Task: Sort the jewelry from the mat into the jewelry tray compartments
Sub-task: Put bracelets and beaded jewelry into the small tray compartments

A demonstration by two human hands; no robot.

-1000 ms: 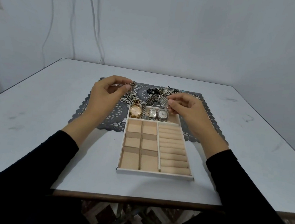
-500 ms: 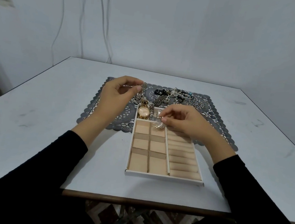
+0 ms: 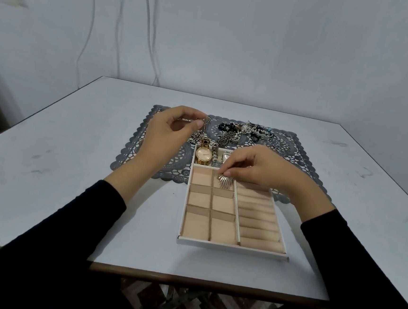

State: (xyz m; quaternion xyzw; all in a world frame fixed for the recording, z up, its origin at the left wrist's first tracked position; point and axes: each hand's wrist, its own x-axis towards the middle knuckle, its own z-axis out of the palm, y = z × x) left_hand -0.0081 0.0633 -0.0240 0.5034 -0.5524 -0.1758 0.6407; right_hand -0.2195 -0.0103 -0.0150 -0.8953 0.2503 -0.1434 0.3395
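Note:
A white jewelry tray [image 3: 231, 248] with beige compartments lies on the table, its far end on a grey lace mat [image 3: 134, 148]. My right hand [image 3: 253, 168] pinches a silver fan-shaped earring [image 3: 225, 182] and holds it down in the far small square compartment of the second column. My left hand [image 3: 167, 136] pinches a matching fan-shaped earring [image 3: 205, 123] above the mat, left of the tray. A gold watch [image 3: 203, 154] and silver watches [image 3: 218, 159] lie in the tray's far compartment. A tangle of necklaces and beads [image 3: 244, 132] sits on the mat behind the tray.
Several small rings [image 3: 283, 149] lie on the mat's right side. Padded ring rolls [image 3: 258, 220] fill the tray's right column. The white table [image 3: 61, 166] ends close to me at a brown front edge. A wall with hanging cables stands behind.
My right hand carried its earring from above the mat toward me and lowered it into the far small compartment. The left hand kept its earring in the air. The camera shifted slightly.

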